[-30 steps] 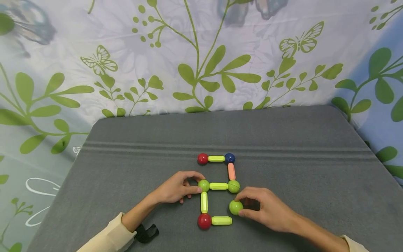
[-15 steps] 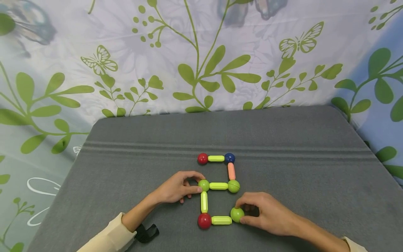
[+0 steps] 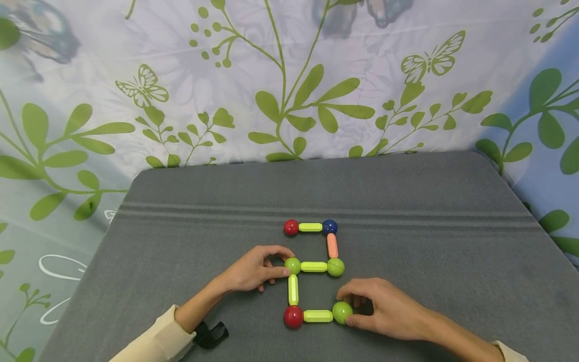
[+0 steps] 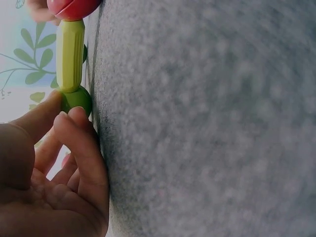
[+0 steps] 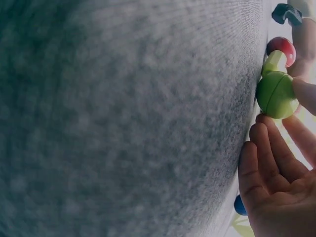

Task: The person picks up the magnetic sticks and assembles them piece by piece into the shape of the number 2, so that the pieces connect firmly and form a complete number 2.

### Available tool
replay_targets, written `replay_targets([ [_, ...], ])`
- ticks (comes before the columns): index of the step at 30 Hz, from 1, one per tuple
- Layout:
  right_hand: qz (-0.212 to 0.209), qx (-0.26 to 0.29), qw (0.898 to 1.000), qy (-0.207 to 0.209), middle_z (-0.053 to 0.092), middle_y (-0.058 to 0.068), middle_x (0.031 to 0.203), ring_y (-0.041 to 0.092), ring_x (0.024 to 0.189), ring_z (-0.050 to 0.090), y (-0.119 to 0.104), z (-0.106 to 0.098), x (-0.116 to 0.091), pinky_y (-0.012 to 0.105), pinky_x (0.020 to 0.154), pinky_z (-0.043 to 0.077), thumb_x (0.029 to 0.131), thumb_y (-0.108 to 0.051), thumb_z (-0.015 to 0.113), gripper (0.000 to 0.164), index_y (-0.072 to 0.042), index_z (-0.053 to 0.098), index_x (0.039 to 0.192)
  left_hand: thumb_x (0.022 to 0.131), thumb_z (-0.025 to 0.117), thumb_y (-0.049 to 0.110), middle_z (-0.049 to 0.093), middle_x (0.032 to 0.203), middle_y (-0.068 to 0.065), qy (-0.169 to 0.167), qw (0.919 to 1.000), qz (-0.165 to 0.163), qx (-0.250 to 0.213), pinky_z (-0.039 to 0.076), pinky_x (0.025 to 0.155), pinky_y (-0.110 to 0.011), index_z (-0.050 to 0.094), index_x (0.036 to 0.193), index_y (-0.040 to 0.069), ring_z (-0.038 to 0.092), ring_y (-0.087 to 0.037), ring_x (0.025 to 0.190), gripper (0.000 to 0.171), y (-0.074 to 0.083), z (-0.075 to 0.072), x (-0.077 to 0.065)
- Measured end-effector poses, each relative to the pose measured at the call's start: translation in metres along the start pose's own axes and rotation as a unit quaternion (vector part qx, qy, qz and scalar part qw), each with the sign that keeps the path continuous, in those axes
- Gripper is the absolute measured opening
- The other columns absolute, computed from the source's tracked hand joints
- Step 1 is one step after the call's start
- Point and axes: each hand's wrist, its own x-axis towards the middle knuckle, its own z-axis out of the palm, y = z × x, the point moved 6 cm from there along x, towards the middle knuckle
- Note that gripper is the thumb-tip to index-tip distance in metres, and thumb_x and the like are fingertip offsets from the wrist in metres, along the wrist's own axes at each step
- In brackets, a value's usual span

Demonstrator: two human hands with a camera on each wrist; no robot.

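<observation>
My left hand (image 3: pixel 255 269) pinches a green ball (image 3: pixel 293 266) at the left middle of a flat figure of balls and rods. From it a yellow-green rod (image 3: pixel 293 290) runs down to a red ball (image 3: pixel 293 317), and another rod (image 3: pixel 314 267) runs right to a second green ball (image 3: pixel 335 267). With thumb and fingers, my right hand (image 3: pixel 384 309) holds a green ball (image 3: pixel 342 312) against the right end of the bottom rod (image 3: pixel 318 316). The right wrist view shows this ball (image 5: pixel 277 95) in line with the rod and the red ball.
Above, a salmon rod (image 3: pixel 332 246) joins the second green ball to a blue ball (image 3: pixel 329 227). A yellow-green rod (image 3: pixel 310 227) leads left to a red ball (image 3: pixel 291 228). A black strap (image 3: pixel 210 335) hangs by the left wrist. Grey cloth (image 3: pixel 429 216) covers the table before a patterned curtain.
My right hand has brought its green ball down toward me, from above the bottom rod's free end to that end. My left hand has stayed in place.
</observation>
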Motion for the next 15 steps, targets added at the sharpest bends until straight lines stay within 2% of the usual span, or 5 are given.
replay_targets([
  [7,0.003,-0.005,1.0,-0.006,0.059,-0.018,0.093,0.002,0.081,0.057,-0.002,0.001,0.001,0.023,0.067,0.049,0.091,-0.029,0.074,0.018,-0.028,0.066,0.107,0.096,0.068,0.019,0.061,0.109,-0.001,0.002,1.0,-0.003,0.001,0.049,0.042,-0.03,0.064,0.125,0.014,0.057,-0.014,0.059,0.03,-0.001,0.0,0.0],
  [11,-0.008,-0.027,1.0,0.009,0.058,-0.02,0.093,0.002,0.081,0.056,-0.005,0.001,0.001,0.023,0.069,0.049,0.091,-0.03,0.074,0.017,-0.03,0.066,0.105,0.096,0.068,0.019,0.061,0.109,-0.001,0.002,1.0,-0.006,0.001,0.049,0.042,-0.03,0.064,0.125,0.014,0.057,-0.014,0.06,0.03,0.0,0.0,-0.001],
  [15,-0.028,-0.06,0.997,0.026,0.059,-0.02,0.098,0.002,0.088,0.056,-0.011,0.002,0.005,0.026,0.076,0.049,0.091,-0.03,0.074,0.017,-0.029,0.066,0.106,0.096,0.068,0.019,0.061,0.109,-0.001,0.002,1.0,-0.006,0.0,0.049,0.042,-0.029,0.064,0.125,0.014,0.057,-0.014,0.06,0.03,0.0,0.0,-0.001],
])
